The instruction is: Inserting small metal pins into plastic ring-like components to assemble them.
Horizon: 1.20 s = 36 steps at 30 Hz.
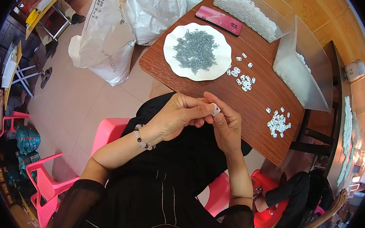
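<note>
A person seated at a brown wooden table (256, 113) pinches a small white piece (215, 110) between the fingers of both hands, in front of the body at the table's near edge. Good handling here would likely rest on a light, even grip along the piece's outer faces, leaving the dark opening on its exposed side uncovered and in sight. Steadying it with one hand while the other makes the finer adjustments should limit slipping. Raised slightly farther over the table, a dropped piece would probably land on wood rather than in the lap.

The left hand (177, 115), a beaded bracelet (137, 137) at its wrist, reaches in from the near left with its back turned up, thumb and forefinger closed on the piece. The right hand (229, 125) rises from the near right, palm turned inward, its thumb on the near side of the piece and its fingers curled around the far side.

Beyond them, a scalloped white plate (169, 64) carries a heap of grey screws (195, 50); similar white pieces lie in a far cluster (246, 82) beside it and a nearer pile (278, 125) at right.
</note>
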Each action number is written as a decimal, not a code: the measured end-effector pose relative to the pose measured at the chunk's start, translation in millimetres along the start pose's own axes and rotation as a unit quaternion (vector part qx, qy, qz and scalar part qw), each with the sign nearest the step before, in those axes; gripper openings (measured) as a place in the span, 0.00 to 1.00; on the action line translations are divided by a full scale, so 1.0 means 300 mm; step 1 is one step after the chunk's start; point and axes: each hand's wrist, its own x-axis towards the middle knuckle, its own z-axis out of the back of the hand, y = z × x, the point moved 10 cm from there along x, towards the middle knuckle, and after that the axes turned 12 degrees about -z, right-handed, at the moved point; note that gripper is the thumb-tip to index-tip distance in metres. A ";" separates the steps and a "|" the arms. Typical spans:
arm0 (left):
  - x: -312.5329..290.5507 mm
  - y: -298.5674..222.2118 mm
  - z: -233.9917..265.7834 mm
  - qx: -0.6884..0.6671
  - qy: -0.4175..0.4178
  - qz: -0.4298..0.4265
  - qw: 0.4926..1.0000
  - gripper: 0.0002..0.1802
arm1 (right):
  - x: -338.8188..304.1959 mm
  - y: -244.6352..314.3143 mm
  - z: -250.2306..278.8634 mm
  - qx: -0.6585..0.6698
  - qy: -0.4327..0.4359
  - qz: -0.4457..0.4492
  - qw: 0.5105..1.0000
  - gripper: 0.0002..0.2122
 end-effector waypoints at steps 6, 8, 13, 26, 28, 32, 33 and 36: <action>-0.012 -0.003 -0.002 0.002 0.026 -0.010 1.000 0.12 | 0.009 -0.027 -0.015 0.016 0.061 -0.042 0.997 0.25; -0.014 -0.006 -0.002 -0.002 0.037 -0.012 0.999 0.12 | 0.006 -0.021 -0.028 0.007 0.084 -0.031 0.996 0.25; -0.023 -0.008 0.001 -0.016 0.043 -0.008 0.999 0.15 | 0.008 -0.015 -0.046 0.014 0.075 -0.027 0.997 0.25; -0.025 -0.019 0.009 0.048 0.049 -0.021 0.997 0.11 | 0.006 -0.029 -0.053 0.083 0.116 -0.045 0.989 0.24; -0.023 -0.018 0.011 0.068 0.045 -0.019 0.996 0.11 | 0.007 -0.030 -0.055 0.094 0.116 -0.047 0.988 0.24; -0.022 -0.043 0.000 0.083 0.038 -0.032 0.995 0.11 | 0.007 -0.037 -0.053 0.107 0.116 -0.053 0.986 0.23; -0.020 -0.046 -0.001 0.088 0.042 -0.038 0.994 0.12 | 0.007 -0.037 -0.054 0.108 0.116 -0.053 0.986 0.23; -0.019 -0.045 0.003 0.095 0.047 -0.045 0.993 0.12 | 0.008 -0.033 -0.057 0.100 0.105 -0.046 0.988 0.22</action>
